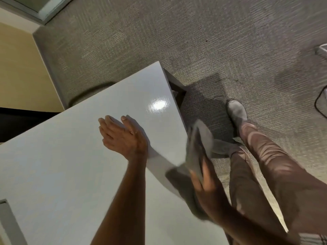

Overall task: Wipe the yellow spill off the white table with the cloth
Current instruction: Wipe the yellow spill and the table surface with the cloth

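The white table fills the lower left of the head view, glossy, with a light glare near its far right corner. No yellow spill shows on its surface. My left hand hovers over the tabletop with fingers apart and nothing in it. My right hand is at the table's right edge, gripping a grey cloth that sticks up and is blurred by motion.
Grey carpet lies beyond and to the right of the table. My legs and a shoe stand right of the table edge. A black cable runs along the far right. A tan wall is at the left.
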Demonstrator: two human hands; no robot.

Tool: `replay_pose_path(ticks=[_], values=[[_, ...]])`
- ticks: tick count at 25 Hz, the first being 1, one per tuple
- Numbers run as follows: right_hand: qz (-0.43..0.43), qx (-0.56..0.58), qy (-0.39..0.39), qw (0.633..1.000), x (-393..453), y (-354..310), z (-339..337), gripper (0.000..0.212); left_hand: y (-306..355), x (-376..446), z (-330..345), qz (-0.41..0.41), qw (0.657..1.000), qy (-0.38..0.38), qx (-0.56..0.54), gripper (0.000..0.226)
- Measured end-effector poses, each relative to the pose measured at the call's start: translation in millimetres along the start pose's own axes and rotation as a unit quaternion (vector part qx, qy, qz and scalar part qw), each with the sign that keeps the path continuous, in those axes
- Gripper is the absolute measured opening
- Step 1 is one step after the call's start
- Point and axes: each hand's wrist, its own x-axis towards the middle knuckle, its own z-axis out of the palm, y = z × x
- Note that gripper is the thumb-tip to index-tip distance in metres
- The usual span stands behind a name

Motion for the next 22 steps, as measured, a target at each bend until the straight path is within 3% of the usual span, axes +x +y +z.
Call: replay_pose_path(ticks=[3, 7, 14, 18, 20, 22], values=[[0.037, -0.025, -0.014, 0.999, -48, 32, -3, 0.067, -3, 2, 2, 0.001, 1.0, -0.008, -0.004, 0.061], [0.027, -0.08, -0.013, 0.996, -14, 12, 4, 0.068, -5, 2, 2, 0.007, 1.0, -0.01, -0.011, 0.058], [-0.071, -0.034, 0.013, 0.997, 137, -70, 21, 0.075, -11, 6, 8, 0.01, 1.0, 0.003, 0.004, 0.065], [-0.122, -0.097, 0.011, 0.988, 234, -125, 28, 0.07, -13, 6, 12, 0.0, 1.0, 0.002, 0.019, 0.064], [-0.181, -0.208, -0.006, 0.961, 268, -149, 27, 0.061, -11, 4, 11, -0.003, 1.0, 0.003, 0.005, 0.064], [-0.252, -0.332, -0.053, 0.907, 292, -168, 28, 0.05, -9, 5, 9, -0.016, 1.0, -0.005, -0.01, 0.065]])
